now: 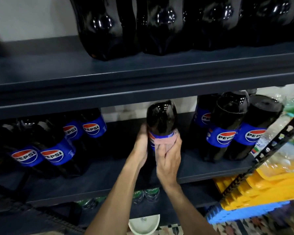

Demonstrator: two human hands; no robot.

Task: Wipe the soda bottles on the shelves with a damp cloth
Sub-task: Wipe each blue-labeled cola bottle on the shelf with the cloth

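A dark Pepsi bottle (161, 121) with a blue label is held out in front of the middle shelf (210, 170). My left hand (142, 146) grips its left side. My right hand (168, 160) presses a pink cloth (161, 141) against the label, fingers curled round cloth and bottle. The bottle's lower part is hidden behind my hands.
More Pepsi bottles stand on the middle shelf at left (53, 150) and right (227, 129). Large dark bottles (159, 26) line the upper shelf (143, 78). Yellow and blue crates (261, 187) sit at right, and a white bowl (143, 224) lies below.
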